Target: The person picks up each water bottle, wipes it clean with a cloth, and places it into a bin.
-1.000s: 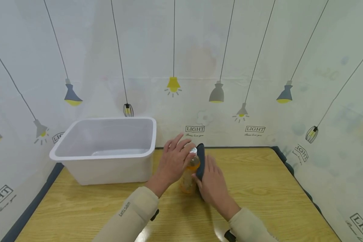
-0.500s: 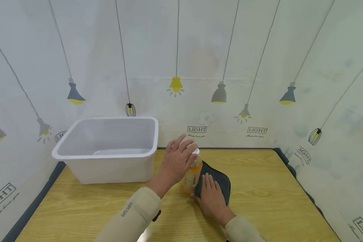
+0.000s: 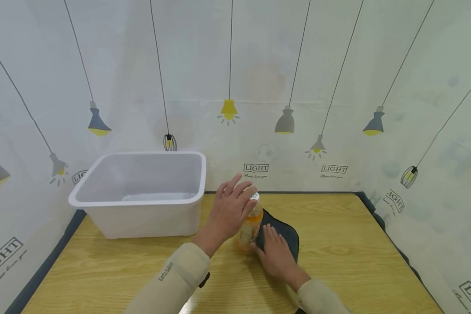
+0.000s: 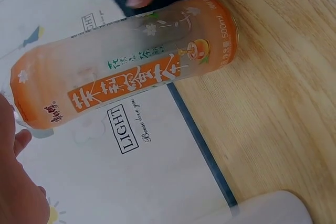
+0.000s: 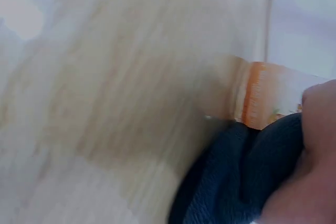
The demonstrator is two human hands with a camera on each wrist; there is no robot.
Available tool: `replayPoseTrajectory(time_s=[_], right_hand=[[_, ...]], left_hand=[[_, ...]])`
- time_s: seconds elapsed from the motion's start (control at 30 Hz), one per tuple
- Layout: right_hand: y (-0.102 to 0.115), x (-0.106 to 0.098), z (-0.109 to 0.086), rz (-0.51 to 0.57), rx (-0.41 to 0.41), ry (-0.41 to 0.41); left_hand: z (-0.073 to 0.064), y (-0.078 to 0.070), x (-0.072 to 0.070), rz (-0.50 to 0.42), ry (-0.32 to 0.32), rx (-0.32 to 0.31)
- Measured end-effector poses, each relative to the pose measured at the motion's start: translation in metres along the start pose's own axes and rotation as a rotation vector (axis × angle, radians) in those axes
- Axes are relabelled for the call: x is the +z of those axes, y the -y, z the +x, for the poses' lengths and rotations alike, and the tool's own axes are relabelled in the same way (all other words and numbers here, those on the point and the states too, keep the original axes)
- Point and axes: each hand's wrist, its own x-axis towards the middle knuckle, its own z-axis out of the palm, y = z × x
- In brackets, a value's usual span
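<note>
A clear plastic drink bottle [image 3: 248, 234] with an orange and white label stands upright near the table's middle. My left hand [image 3: 228, 211] holds it at the white cap [image 3: 254, 197], with several fingers raised. In the left wrist view the bottle [image 4: 126, 66] shows its printed front and 500ml mark. My right hand [image 3: 276, 256] grips a dark blue cloth [image 3: 290, 237] at the bottle's right side, its thumb close to the bottle. In the right wrist view the folded cloth [image 5: 236, 174] bulges beside the bottle's orange base [image 5: 257, 90]; the fingers under it are mostly hidden.
A white plastic tub [image 3: 141, 220] stands at the back left of the wooden table [image 3: 345, 244]. Behind runs a pale wall covering [image 3: 204, 65] printed with hanging lamps. A dark strip edges the table.
The cloth has gone from standing upright along the bottle to lying spread at its right. My right hand has moved slightly down with it; my left hand stays at the cap.
</note>
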Motion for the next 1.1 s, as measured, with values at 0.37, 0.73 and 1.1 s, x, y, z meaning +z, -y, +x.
replayPoseTrajectory(time_s=[0.37, 0.73, 1.1], right_hand=[[0.012, -0.034, 0.002, 0.488, -0.076, -0.123], [0.028, -0.073, 0.010, 0.558, -0.126, -0.204], [0.041, -0.078, 0.016, 0.244, -0.230, -0.299]], left_hand=[[-0.001, -0.001, 0.001, -0.057, -0.023, -0.008], [0.000, -0.002, 0.002, -0.034, 0.013, -0.014], [0.000, 0.000, 0.001, -0.033, 0.044, -0.038]])
